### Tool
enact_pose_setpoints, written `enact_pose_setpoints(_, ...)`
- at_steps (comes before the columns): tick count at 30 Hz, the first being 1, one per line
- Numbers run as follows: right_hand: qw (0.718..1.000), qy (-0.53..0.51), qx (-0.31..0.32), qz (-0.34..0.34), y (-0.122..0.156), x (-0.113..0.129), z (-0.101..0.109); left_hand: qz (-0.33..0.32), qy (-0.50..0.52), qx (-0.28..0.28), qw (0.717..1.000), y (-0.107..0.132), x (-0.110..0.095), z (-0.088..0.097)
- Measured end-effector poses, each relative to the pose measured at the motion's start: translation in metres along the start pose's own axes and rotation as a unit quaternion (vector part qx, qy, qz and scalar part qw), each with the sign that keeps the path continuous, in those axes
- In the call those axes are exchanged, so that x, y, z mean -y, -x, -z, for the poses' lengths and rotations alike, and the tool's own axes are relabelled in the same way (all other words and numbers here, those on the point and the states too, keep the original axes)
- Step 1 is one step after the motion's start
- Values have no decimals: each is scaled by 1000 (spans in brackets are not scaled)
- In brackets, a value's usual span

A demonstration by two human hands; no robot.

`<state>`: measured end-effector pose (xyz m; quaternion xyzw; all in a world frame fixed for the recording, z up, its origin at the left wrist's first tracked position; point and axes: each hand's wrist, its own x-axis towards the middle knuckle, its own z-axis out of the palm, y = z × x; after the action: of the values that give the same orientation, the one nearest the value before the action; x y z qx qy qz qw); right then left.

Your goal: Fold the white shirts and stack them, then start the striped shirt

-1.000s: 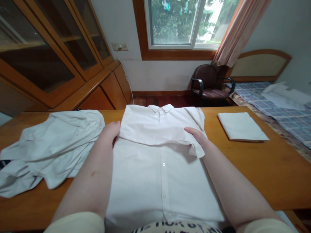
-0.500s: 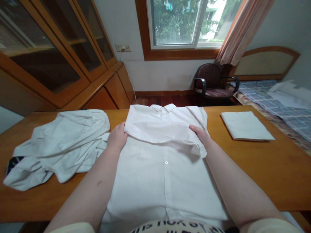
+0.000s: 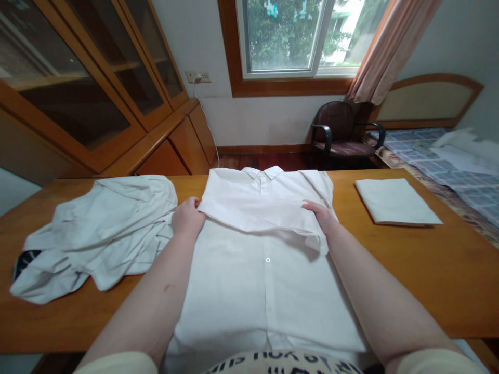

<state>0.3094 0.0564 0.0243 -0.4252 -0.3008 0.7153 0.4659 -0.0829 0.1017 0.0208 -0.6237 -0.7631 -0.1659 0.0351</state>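
The white button-front shirt (image 3: 253,296) lies folded, its edge grasped by left hand (image 3: 188,218) and right hand (image 3: 322,217) fingers.

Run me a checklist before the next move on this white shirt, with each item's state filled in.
1. Left hand at the folded layer of the white button-up shirt: ok, on the layer's left end.
2. Right hand at that layer: ok, on its right end.
3. Button placket lying straight: ok.
4. Lower edge of the folded layer even: not ok, a corner hangs lower at the right.
5. Crumpled white garment off the shirt: cannot tell, the left forearm blocks the gap.
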Motion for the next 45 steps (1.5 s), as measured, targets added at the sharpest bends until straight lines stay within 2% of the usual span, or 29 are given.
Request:
enact_pose_setpoints(4, 997, 14, -25, 78, 0, -2, 2, 34, -11, -21, 999, -1, 3, 0)
enact_pose_setpoints(7, 985, 64, -95, 130, -1, -2, 1, -11, -27, -29, 999, -3, 4, -2)
enact_pose_setpoints(9, 979, 93, -124, 133, 0, -2, -3, -62, -42, -1, 997, -4, 5, -4)
enact_pose_setpoints(11, 978, 102, -125, 134, 2, 0, -8, -92, -49, 26, 994, -3, 5, -4)
enact_pose_setpoints(15, 976, 109, -131, 137, 5, 1, -13, -96, -26, 39, 994, 0, 10, 1)
enact_pose_setpoints(18, 984, 86, -107, 117, 5, 1, -11, -89, -1, 65, 994, -1, 18, 4)
enact_pose_setpoints(23, 999, 28, -11, 32, 9, 3, -4, -106, 12, 76, 991, -7, 26, 5)
enact_pose_setpoints(26, 998, 68, 4, -11, 13, 4, -2, -116, 7, 97, 988, -8, 28, 6)
enact_pose_setpoints(28, 994, 109, 0, -30, 13, 4, -2, -101, 15, 109, 989, -8, 29, 7)
enact_pose_setpoints(30, 992, 123, 4, -39, 14, 3, -1, -70, 27, 106, 992, -8, 29, 7)
enact_pose_setpoints(32, 993, 106, 23, -51, 13, 2, 1, -46, 30, 80, 995, -8, 27, 5)
enact_pose_setpoints(36, 994, 89, 40, -58, 12, -1, 4, -59, -11, 44, 997, -8, 18, -3)
enact_pose_setpoints(41, 994, 87, 42, -50, 12, 0, 3, -42, -16, 75, 996, -18, 9, -11)
enact_pose_setpoints(43, 994, 88, 43, -49, 12, 0, 1, -20, 34, 111, 993, -26, 7, -11)
enact_pose_setpoints(45, 994, 91, 48, -45, 12, 1, 0, 30, 115, 140, 983, -34, 3, -11)
